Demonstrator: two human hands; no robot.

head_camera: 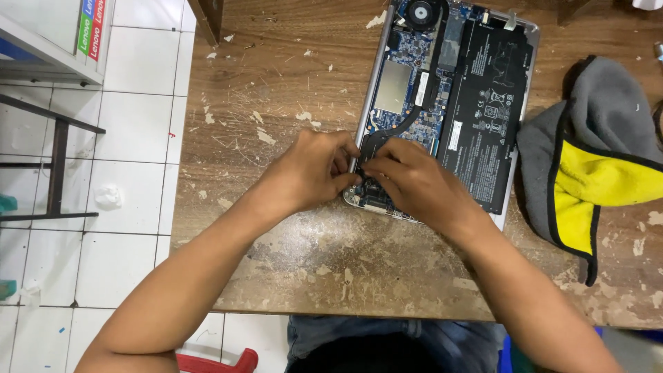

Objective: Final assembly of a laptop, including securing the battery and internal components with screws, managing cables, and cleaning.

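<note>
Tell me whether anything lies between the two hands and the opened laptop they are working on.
Nothing visible does. The left hand and the right hand both rest directly on the near corner of the opened laptop, fingertips meeting at its edge. The grey and yellow cloth lies off to the side on the wooden table.

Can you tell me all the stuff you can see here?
laptop: one, silver, bottom cover off, lying on the table's far side
battery: one, black, inside the laptop's right half
circuit board: one, blue, inside the laptop's left half
fan: one, black, at the laptop's top edge
cloth: one, grey and yellow, crumpled on the table right of the laptop
table: one, brown wood, scratched and paint-flecked
floor: white tiles, left of the table
stool: one, dark frame, on the floor at left
left hand: one, at the laptop's near left corner
right hand: one, on the laptop's near edge, fingertips meeting the left hand
</note>
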